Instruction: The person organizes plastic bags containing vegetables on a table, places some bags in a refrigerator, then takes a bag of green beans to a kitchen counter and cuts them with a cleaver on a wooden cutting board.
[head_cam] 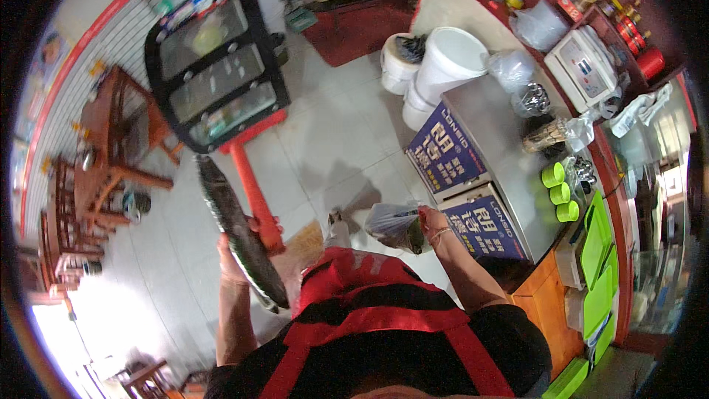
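Note:
In the left half, my left hand (235,257) holds a long, dark green object (238,233), perhaps a large gourd or cucumber; it lies aslant over my forearm's inner side. Behind it, fingers show by a red handle-like part (256,199); whose they are I cannot tell. That part runs up to a black-framed rack (219,69) with three see-through panels and packages at its far end. My right hand (435,224) grips the top of a thin plastic bag (394,225) with dark green contents, held near the steel-topped cabinet.
A steel-topped cabinet (493,138) with blue printed doors stands at the right. White buckets (451,61) are beyond it. Wooden tables and chairs (119,138) line the left. Green cups (559,194), green trays (598,266) and a red shelf with bottles are at the far right.

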The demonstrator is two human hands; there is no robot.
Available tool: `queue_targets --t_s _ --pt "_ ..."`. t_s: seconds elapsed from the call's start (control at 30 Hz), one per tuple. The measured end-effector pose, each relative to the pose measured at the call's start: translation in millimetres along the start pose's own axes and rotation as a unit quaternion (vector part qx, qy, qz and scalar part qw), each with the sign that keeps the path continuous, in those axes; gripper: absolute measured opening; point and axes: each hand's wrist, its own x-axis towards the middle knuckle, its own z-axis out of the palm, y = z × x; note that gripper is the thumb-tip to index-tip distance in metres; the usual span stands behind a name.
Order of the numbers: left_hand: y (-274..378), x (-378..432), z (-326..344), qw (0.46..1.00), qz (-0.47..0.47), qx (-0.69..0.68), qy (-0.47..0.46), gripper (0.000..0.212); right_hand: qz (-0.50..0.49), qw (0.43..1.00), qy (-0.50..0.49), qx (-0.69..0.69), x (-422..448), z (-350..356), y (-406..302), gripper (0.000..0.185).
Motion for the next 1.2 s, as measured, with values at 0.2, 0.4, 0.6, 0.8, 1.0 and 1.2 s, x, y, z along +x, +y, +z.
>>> queue_targets --t_s 0.2,0.4,0.6,0.8,1.0,1.2 --pt "37 189 31 0.985 -0.100 0.075 -0.118 0.073 0.007 0.991 0.032 -0.127 30 60 -150 0.028" --pt "65 371 58 0.966 -0.156 0.063 -0.195 0.076 -0.076 0.995 0.050 0.031 90 108 -275 0.023" --pt "85 530 51 0.967 -0.102 0.089 -0.217 0.087 -0.469 0.724 0.020 -0.505 266 125 -358 0.033" --pt "123 656 60 0.992 -0.039 0.062 -0.107 0.087 -0.299 0.880 -0.137 -0.342 361 186 -515 0.017" --pt "176 793 68 0.998 -0.007 0.055 -0.015 0.071 -0.221 0.961 -0.158 -0.051 453 224 -655 0.021" --pt "248 965 50 0.997 -0.014 0.054 -0.048 0.068 -0.234 0.960 -0.153 -0.010 606 259 -761 0.022"
